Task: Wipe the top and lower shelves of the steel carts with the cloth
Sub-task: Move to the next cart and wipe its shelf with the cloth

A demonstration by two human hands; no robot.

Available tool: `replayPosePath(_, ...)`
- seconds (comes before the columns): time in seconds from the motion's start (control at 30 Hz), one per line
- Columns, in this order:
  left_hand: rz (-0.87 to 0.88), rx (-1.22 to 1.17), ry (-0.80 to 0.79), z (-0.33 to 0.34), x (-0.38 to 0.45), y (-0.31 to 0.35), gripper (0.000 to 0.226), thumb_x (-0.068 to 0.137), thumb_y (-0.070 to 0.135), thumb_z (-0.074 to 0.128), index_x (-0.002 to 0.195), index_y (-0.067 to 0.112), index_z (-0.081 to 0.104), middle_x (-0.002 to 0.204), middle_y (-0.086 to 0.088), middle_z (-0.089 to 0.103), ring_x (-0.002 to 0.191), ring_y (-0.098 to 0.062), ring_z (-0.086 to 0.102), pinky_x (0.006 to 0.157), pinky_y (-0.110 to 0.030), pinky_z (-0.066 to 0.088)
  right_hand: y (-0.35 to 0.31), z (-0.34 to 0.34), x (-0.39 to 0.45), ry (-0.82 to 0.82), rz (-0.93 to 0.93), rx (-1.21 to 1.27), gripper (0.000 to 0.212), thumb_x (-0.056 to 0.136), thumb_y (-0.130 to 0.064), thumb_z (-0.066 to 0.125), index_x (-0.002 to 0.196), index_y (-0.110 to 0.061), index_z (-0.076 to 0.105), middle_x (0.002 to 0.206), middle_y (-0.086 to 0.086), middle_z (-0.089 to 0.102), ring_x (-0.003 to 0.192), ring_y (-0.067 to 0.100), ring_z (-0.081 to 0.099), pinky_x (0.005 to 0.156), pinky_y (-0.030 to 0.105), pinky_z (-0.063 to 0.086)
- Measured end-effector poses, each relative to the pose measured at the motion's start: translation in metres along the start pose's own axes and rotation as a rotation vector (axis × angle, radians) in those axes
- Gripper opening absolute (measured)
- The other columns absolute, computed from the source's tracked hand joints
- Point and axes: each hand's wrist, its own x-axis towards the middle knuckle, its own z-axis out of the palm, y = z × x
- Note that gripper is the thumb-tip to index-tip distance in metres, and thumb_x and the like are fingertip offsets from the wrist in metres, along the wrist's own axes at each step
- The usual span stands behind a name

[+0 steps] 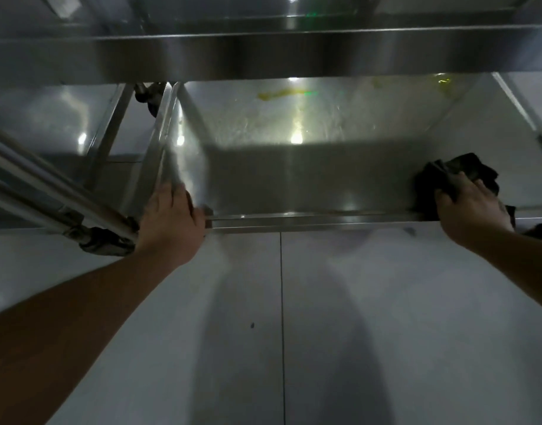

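We are pressing the dark cloth (460,176) against the lower shelf (309,182) at its right front corner, our right hand (472,210) curling its fingers over the bunched fabric. Our left hand (171,219) is gripping the left front corner. The cloth looks soft and light; bunching it in the palm suits.

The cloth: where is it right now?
In the head view, the dark cloth lies at the right end of the lower shelf, by its front edge, under the right hand.
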Motion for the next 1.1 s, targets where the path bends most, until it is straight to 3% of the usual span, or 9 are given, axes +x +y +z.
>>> replayPosePath(0.13, 0.089, -0.011, -0.027, -0.003, -0.005, 0.029, 0.066, 0.107, 0.038, 0.047, 0.161, 0.003, 0.031, 0.171, -0.023, 0.021, 0.156, -0.041, 0.022, 0.127, -0.051, 0.02, -0.027, 0.018, -0.018, 0.02, -0.106, -0.02, 0.08, 0.094, -0.077, 0.026, 0.159, -0.029, 0.03, 0.166, 0.004, 0.036, 0.153, 0.031, 0.03, 0.12, 0.058, 0.028)
replayPosePath(0.3, 0.146, -0.036, -0.013, -0.008, -0.014, 0.047, 0.064, 0.107, 0.033, 0.051, 0.161, 0.003, 0.033, 0.17, -0.02, 0.025, 0.157, -0.037, 0.023, 0.127, -0.05, 0.024, -0.084, 0.043, -0.051, -0.044, -0.477, -0.035, 0.074, 0.094, -0.08, 0.034, 0.154, -0.037, 0.033, 0.165, -0.006, 0.039, 0.153, 0.023, 0.03, 0.121, 0.055, 0.026)
replayPosePath(0.5, 0.206, -0.022, -0.003, -0.001, -0.036, 0.071, 0.063, 0.108, 0.035, 0.049, 0.16, 0.002, 0.037, 0.168, -0.019, 0.032, 0.154, -0.036, 0.033, 0.126, -0.046, 0.026, -0.126, 0.045, -0.092, -0.085, -0.747, -0.129, 0.057, 0.097, -0.046, 0.066, 0.148, -0.031, 0.045, 0.146, -0.004, 0.059, 0.135, 0.026, 0.05, 0.117, 0.055, 0.033)
replayPosePath(0.6, 0.226, 0.068, -0.02, 0.01, -0.067, 0.083, 0.067, 0.107, 0.042, 0.045, 0.163, 0.005, 0.032, 0.17, -0.018, 0.029, 0.155, -0.036, 0.031, 0.126, -0.05, 0.028, -0.121, 0.042, -0.125, -0.08, -0.73, -0.133, 0.059, 0.092, -0.034, 0.073, 0.145, -0.028, 0.05, 0.137, -0.001, 0.066, 0.124, 0.029, 0.058, 0.108, 0.056, 0.044)
replayPosePath(0.73, 0.323, 0.096, -0.111, 0.018, -0.125, 0.09, 0.071, 0.103, 0.04, 0.049, 0.163, 0.004, 0.032, 0.172, -0.018, 0.024, 0.16, -0.034, 0.021, 0.128, -0.049, 0.023, -0.091, 0.043, -0.19, -0.333, -0.639, -0.135, 0.047, 0.099, -0.035, 0.064, 0.143, -0.029, 0.048, 0.125, -0.002, 0.068, 0.108, 0.024, 0.062, 0.098, 0.046, 0.05)
replayPosePath(0.9, 0.304, 0.153, -0.452, 0.0, -0.206, 0.088, 0.067, 0.104, 0.043, 0.048, 0.163, 0.013, 0.033, 0.171, -0.011, 0.03, 0.158, -0.029, 0.027, 0.126, -0.046, 0.027, -0.046, 0.011, -0.253, -0.585, -0.526, -0.264, 0.032, 0.102, -0.042, 0.055, 0.13, -0.027, 0.049, 0.115, -0.002, 0.065, 0.103, 0.026, 0.06, 0.089, 0.044, 0.05)
replayPosePath(1.1, 0.294, 0.311, -0.706, -0.089, -0.266, 0.093, 0.059, 0.104, 0.049, 0.043, 0.154, 0.017, 0.042, 0.161, -0.01, 0.043, 0.146, -0.028, 0.043, 0.11, -0.046, 0.043, -0.027, -0.082, -0.3, -0.667, -0.371, -0.343, 0.029, 0.103, -0.044, 0.052, 0.123, -0.023, 0.051, 0.112, 0.0, 0.065, 0.102, 0.027, 0.059, 0.089, 0.045, 0.05)
